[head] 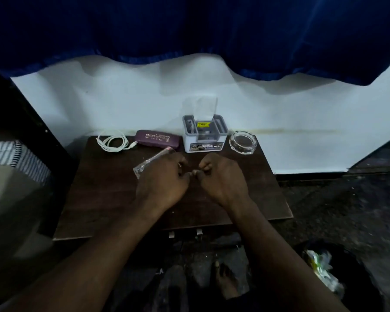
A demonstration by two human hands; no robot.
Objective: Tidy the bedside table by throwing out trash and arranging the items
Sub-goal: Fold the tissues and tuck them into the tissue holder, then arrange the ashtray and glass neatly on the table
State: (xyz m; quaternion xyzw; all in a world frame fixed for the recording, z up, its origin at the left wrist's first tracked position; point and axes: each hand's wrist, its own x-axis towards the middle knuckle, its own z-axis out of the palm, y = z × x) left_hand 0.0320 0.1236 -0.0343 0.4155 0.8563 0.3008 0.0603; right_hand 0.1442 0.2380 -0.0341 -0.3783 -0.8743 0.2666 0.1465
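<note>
Over the middle of the dark wooden bedside table (104, 199), my left hand (164, 179) is closed on a clear plastic wrapper (151, 162) that sticks out up and to the left. My right hand (221, 176) is curled beside it, thumbs almost touching; nothing shows in it. Along the table's back edge lie a coiled white cable (114, 141), a purple glasses case (158, 139), a white box (204, 136) with its clear lid raised, and a glass ashtray (243, 141).
A white wall and a hanging blue curtain (189, 30) rise behind the table. A bed with striped cloth (16, 156) stands to the left. On the dark floor at the lower right a black bin (338, 278) holds crumpled wrappers. My bare foot (225, 282) is below the table.
</note>
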